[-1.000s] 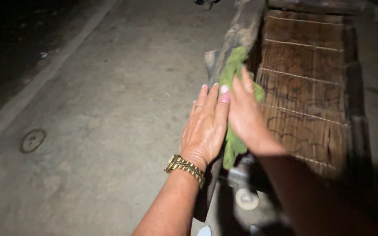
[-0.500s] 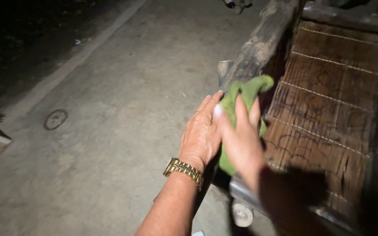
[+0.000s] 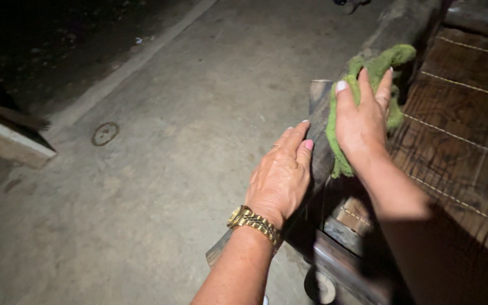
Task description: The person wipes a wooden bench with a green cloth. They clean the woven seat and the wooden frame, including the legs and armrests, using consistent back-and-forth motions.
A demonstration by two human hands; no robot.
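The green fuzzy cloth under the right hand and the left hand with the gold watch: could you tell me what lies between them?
In the head view, only a bare stretch of the dark weathered wooden rail lies between the left hand and the green fuzzy cloth.

left hand (image 3: 282, 176) flat, palm down, right hand (image 3: 362, 121) pressing, fingers spread

Night, lit from the head cam: a person's right hand (image 3: 362, 121) presses a green rag (image 3: 368, 85) flat onto the rough log rail (image 3: 393, 28) of a wooden bench (image 3: 470, 141), fingers spread, no closed grip. Left hand (image 3: 282, 175), w/ gold watch (image 3: 254, 223) at the wrist & a ring, lies flat on the rail's outer face just below the rag. Bench seat is slatted, tied w/ pale cord. Concrete floor (image 3: 187, 158) at left has a round metal cover (image 3: 105, 133).
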